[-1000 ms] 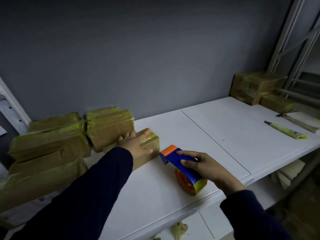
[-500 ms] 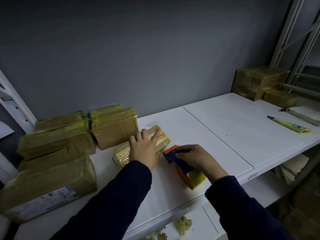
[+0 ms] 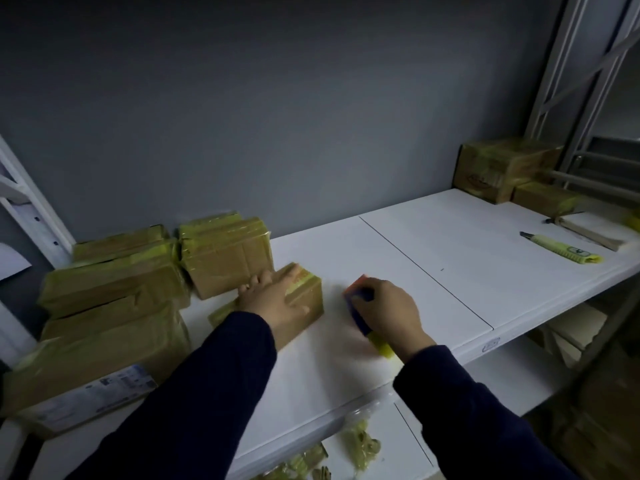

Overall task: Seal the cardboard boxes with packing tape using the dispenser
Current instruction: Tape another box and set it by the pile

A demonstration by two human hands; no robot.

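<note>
Left hand (image 3: 277,303) is down flat on the small box (image 3: 306,297), fingers straight and spread across the top, thumb dropping over the near face. The wrapped stack of boxes (image 3: 114,289) sits just to its left. The box lies on the white shelf (image 3: 415,258), already glossy with yellowish tape. It looks light and stiff, and that slick film on a smooth board probably means it skids once tape pulls on it. So pressing from above with a flat palm seems the right hold.

Just right of it, not touching, is the tape dispenser (image 3: 360,308). It is blurred, with an orange nose, a blue body and a yellow roll. The right hand (image 3: 391,311) is wrapped round its handle, fingers curled tight. It's hard plastic, best gripped there, well behind the cutter.

Further right lies a yellow utility knife (image 3: 561,249), untouched.
</note>
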